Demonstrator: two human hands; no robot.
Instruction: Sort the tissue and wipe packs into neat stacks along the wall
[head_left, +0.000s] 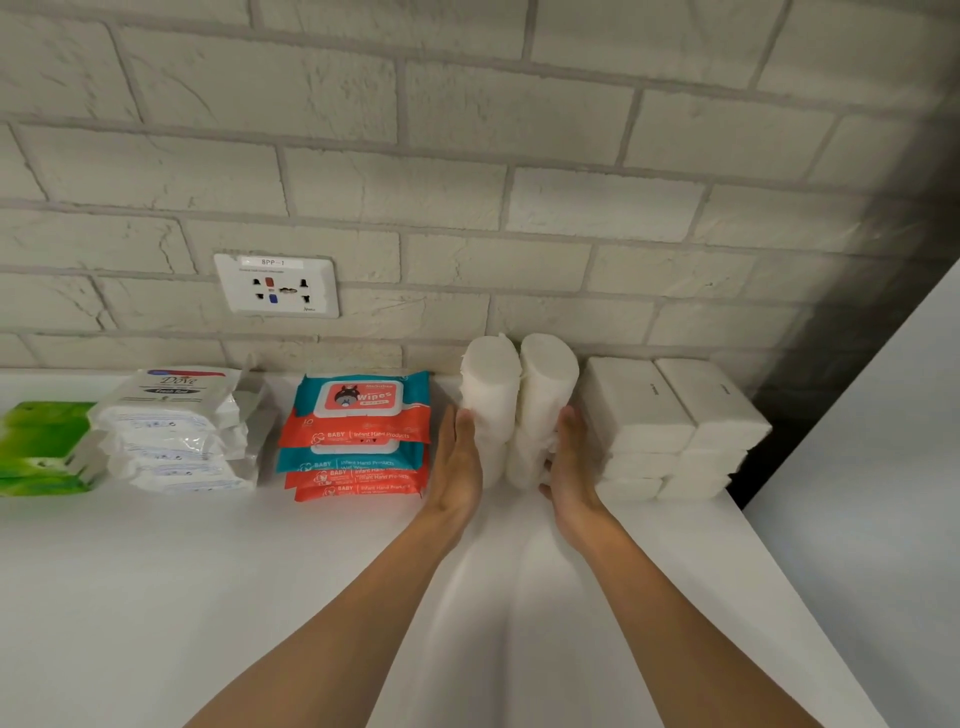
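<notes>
Upright, white rolls (519, 410) stand between both hands (flat palms).

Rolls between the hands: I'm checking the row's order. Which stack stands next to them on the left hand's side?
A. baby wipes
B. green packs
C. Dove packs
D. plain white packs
A: the baby wipes stack stands just beyond the left hand, which lies flat against the rolls; the plain white packs are on the right hand side.
</notes>
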